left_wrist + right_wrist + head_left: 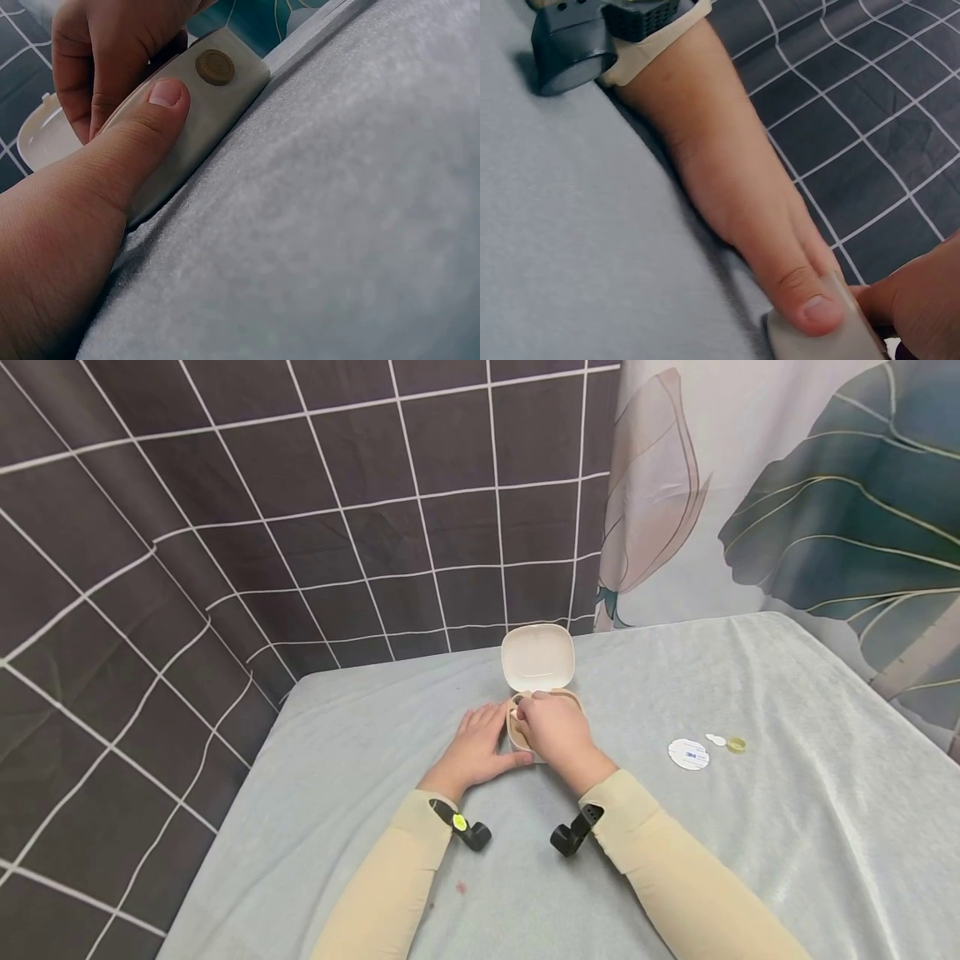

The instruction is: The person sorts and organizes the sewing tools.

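A small white flip-lid case stands on the bed-like surface, its lid raised at the back. Tan lining shows inside, and a round tan button sits on its front wall. With the thumb on the front wall and the fingers along the left side, my left hand holds the case. My right hand reaches over the case from the right, its bent fingers dipping into the left part. What those fingertips touch or pinch is hidden by the hand itself.
To the right lie a round white sticker-like disc, a small white piece and a small yellowish ring-like piece. Pale grey cloth covers the surface. A dark checked curtain hangs behind and at the left.
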`<control>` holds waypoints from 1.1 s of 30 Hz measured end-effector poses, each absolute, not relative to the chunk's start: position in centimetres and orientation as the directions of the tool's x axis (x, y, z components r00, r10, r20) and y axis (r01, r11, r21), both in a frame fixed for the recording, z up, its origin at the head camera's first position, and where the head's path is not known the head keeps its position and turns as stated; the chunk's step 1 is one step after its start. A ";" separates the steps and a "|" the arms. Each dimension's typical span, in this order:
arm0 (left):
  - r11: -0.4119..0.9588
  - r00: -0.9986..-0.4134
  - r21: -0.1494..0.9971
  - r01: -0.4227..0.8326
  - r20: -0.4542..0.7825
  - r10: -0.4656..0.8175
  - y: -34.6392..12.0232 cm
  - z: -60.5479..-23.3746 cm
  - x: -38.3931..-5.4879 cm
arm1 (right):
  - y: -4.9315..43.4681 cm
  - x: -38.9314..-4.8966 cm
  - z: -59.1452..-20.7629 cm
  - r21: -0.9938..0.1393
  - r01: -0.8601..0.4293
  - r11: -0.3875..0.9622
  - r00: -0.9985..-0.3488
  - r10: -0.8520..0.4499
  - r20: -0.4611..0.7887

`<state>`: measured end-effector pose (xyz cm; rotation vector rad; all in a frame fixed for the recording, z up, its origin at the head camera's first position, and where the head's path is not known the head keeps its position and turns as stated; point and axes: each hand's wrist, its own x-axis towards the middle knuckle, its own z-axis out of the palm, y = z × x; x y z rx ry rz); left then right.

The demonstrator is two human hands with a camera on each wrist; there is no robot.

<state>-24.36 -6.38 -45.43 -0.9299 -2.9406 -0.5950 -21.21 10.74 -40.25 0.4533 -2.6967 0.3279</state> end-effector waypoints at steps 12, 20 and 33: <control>0.775 -0.842 0.349 0.526 0.088 0.532 -6.4 -45.9 -24.2 | 15.8 -21.7 -37.9 -0.426 -0.296 0.855 -0.937 -0.172 0.306; 0.769 -0.836 0.345 0.537 0.099 0.539 -6.2 -45.7 -24.2 | 23.8 -20.9 -38.5 -0.411 -0.326 0.852 -0.906 -0.157 0.393; 0.777 -0.840 0.342 0.529 0.080 0.537 -6.1 -45.3 -24.2 | 34.5 -17.3 -42.8 -0.366 -0.320 0.874 -0.869 -0.116 0.481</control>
